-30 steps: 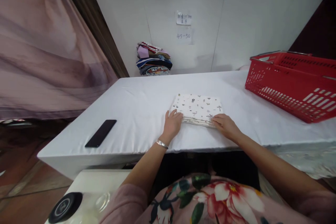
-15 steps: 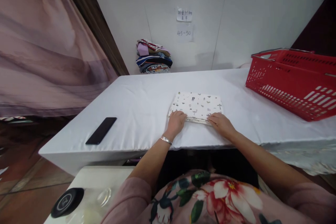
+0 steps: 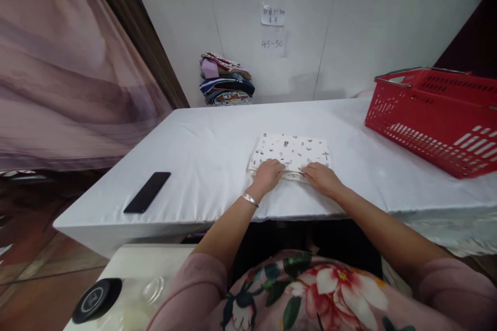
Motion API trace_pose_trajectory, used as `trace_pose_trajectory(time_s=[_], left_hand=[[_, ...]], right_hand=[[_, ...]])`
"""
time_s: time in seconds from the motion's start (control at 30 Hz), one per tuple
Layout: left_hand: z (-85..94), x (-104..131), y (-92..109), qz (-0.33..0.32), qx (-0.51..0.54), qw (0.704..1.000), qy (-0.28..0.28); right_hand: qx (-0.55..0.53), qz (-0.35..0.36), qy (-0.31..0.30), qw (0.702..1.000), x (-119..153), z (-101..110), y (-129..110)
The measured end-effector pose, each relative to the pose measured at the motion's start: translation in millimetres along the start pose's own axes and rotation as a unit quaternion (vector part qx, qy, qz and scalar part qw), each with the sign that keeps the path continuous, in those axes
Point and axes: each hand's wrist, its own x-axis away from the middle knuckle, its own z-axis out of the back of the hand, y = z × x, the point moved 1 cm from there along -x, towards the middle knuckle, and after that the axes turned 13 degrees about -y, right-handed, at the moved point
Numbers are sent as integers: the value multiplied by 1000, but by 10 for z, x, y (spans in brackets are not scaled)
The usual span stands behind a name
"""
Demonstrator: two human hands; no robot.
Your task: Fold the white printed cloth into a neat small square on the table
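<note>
A folded white cloth point(image 3: 295, 149) with small printed figures lies flat on the white-covered table point(image 3: 209, 150), its layered edge facing me. My left hand point(image 3: 268, 175) is closed on the near edge of the cloth, left of its middle. A silver bracelet circles that wrist. Closed on the same edge a little further right is my right hand point(image 3: 319, 177). A short stretch of layered edge shows between the two hands. My thumbs and the undersides of my fingers are mostly hidden.
A red basket point(image 3: 430, 119) stands at the table's right side. A black phone point(image 3: 147, 192) lies at the left. Several folded fabrics point(image 3: 227, 83) are stacked beyond the far edge. At the lower left, a white surface point(image 3: 155, 258) holds a black-lidded item point(image 3: 97, 300).
Both my hands have moved inward along the near edge of the cloth, the left one further. The view has shifted slightly.
</note>
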Motion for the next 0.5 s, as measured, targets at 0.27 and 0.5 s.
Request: trace_pose_trajectory(time_s=[0.27,0.5], left_hand=[[63,-77,14,-22,-51,997,-49],[35,-37,56,-20,-98,994,-38]], right_hand=[[-52,-20,-10,998,18,26,8],[-9,13,-4,1000,29,-2,-12]])
